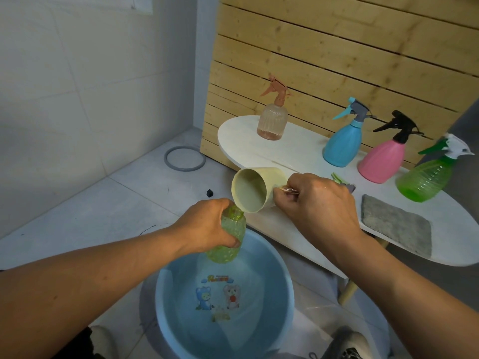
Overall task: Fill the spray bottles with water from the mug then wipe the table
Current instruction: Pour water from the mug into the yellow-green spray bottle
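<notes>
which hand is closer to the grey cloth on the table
Right. The right hand, gripping the mug, is just left of the grey cloth; the left hand holds the bottle over the basin, farther left.

A pale yellow mug (255, 189) meets a bumpy yellow-green bottle (228, 235) above a light blue basin (278, 278) printed with cartoon animals, while peach (272, 120), blue (342, 145), pink (382, 160) and green (425, 181) spray bottles and a grey cloth (396, 225) sit on the white table (241, 136).
</notes>
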